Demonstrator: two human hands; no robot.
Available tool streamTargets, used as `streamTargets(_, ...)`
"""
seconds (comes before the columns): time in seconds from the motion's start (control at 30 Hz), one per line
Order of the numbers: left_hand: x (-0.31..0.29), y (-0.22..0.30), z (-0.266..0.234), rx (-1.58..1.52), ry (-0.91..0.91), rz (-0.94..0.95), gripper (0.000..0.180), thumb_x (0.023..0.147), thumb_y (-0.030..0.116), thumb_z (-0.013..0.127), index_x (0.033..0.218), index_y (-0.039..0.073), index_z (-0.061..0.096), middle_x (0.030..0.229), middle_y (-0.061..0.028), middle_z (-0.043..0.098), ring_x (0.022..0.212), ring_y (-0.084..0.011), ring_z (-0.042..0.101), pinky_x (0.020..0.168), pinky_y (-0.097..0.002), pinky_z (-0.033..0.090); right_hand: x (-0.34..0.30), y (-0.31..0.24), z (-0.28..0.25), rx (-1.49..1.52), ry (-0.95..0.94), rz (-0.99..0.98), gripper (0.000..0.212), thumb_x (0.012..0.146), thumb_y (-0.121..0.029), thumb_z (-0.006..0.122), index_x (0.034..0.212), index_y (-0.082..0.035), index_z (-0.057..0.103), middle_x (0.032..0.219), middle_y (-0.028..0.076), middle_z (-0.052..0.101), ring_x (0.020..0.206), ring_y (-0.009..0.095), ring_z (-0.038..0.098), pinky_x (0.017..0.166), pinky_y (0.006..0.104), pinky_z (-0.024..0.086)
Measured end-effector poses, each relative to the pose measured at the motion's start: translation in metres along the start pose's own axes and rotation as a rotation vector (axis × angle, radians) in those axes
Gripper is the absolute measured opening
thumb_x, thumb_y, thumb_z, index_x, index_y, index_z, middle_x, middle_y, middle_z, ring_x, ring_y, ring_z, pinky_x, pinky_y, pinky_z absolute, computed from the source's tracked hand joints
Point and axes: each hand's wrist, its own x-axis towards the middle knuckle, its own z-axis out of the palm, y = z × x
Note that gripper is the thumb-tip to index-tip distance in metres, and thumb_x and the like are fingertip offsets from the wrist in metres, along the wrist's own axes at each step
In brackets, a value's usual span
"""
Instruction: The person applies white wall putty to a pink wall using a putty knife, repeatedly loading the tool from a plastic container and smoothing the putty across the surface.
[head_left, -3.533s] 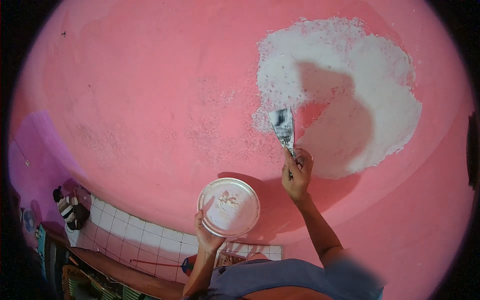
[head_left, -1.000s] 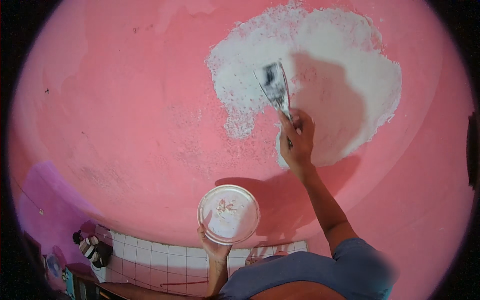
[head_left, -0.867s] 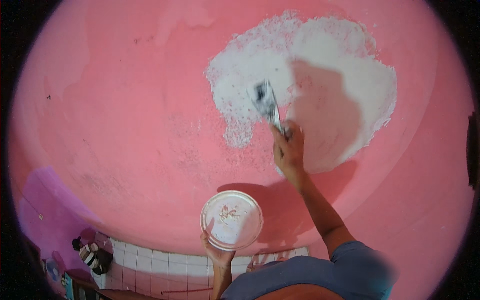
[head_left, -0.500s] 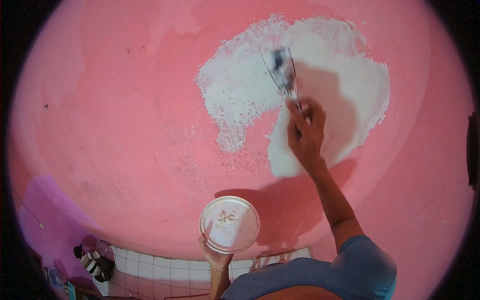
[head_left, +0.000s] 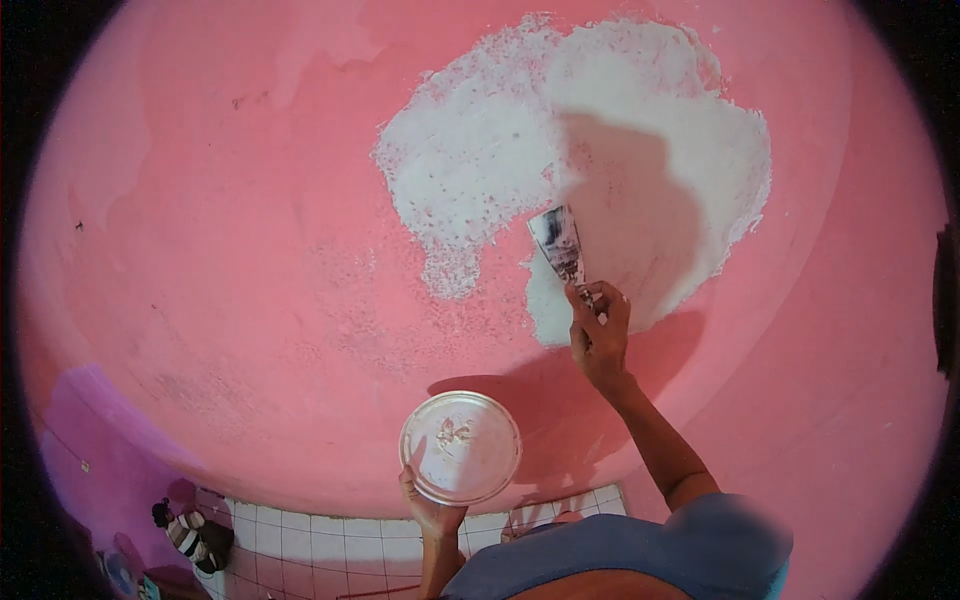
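Note:
My right hand grips a putty knife by its handle, fingers wrapped round it. White putty and dark bare metal show on the blade, which is at the inner edge of a white putty patch on the pink wall. Whether the blade touches the wall I cannot tell. Lower down, my left hand holds a round white lid by its rim. A small lump of putty sits on the lid.
White floor tiles run along the foot of the wall. At the lower left, a person in a striped top is low near the floor by a purple wall section. A blue fan-like object is beside them.
My right hand has moved the putty knife down the wall, from the upper middle of the patch to its lower inner edge. The left hand and lid have barely moved.

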Motion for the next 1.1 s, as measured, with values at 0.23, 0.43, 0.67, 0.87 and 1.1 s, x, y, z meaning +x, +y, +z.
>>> streamTargets(0.23, -0.004, 0.007, 0.015, -0.090, 0.038, -0.063, 0.066, 0.083, 0.048, 0.050, 0.138, 0.014, 0.040, 0.141, -0.0113, 0.040, 0.129, -0.0321, 0.039, 0.105, -0.0514, 0.033, 0.064, -0.001, 0.000, 0.068, 0.090, 0.015, 0.055, 0.067, 0.011, 0.059, 0.118, -0.010, 0.062, 0.113, 0.013, 0.051, 0.086, 0.025, 0.049, 0.076, 0.0404, 0.036)
streamTargets(0.43, -0.002, -0.003, 0.010, -0.130, -0.010, -0.077, 0.066, 0.083, 0.047, 0.050, 0.138, 0.014, 0.040, 0.141, -0.0124, 0.041, 0.128, -0.0325, 0.039, 0.105, -0.0508, 0.033, 0.007, 0.013, -0.018, -0.020, -0.040, -0.041, 0.053, 0.069, 0.010, 0.058, 0.118, -0.009, 0.063, 0.111, 0.012, 0.051, 0.082, 0.023, 0.047, 0.076, 0.0367, 0.038)
streamTargets(0.67, -0.002, -0.008, 0.028, -0.119, 0.024, -0.085, 0.065, 0.082, 0.046, 0.050, 0.138, 0.012, 0.040, 0.140, -0.0137, 0.041, 0.128, -0.0333, 0.041, 0.104, -0.0510, 0.035, 0.057, 0.008, -0.010, 0.059, 0.087, 0.007, 0.057, 0.069, 0.010, 0.057, 0.122, -0.011, 0.060, 0.111, 0.013, 0.052, 0.078, 0.024, 0.047, 0.072, 0.0383, 0.037)
streamTargets(0.87, 0.001, -0.020, 0.033, -0.146, 0.034, -0.103, 0.067, 0.081, 0.045, 0.052, 0.138, 0.011, 0.040, 0.139, -0.0140, 0.043, 0.127, -0.0332, 0.041, 0.104, -0.0509, 0.035, 0.019, -0.007, 0.016, 0.066, 0.029, 0.036, 0.049, 0.074, 0.012, 0.058, 0.118, -0.008, 0.063, 0.108, 0.012, 0.051, 0.080, 0.020, 0.046, 0.072, 0.0303, 0.040)
streamTargets(1.1, 0.000, -0.008, 0.015, -0.171, 0.030, -0.037, 0.068, 0.082, 0.043, 0.052, 0.140, 0.009, 0.038, 0.144, -0.0148, 0.037, 0.130, -0.0333, 0.037, 0.108, -0.0513, 0.030, 0.021, -0.045, 0.002, 0.218, 0.075, 0.189, 0.050, 0.075, 0.009, 0.058, 0.121, -0.011, 0.062, 0.105, 0.014, 0.053, 0.086, 0.027, 0.050, 0.071, 0.0353, 0.043)
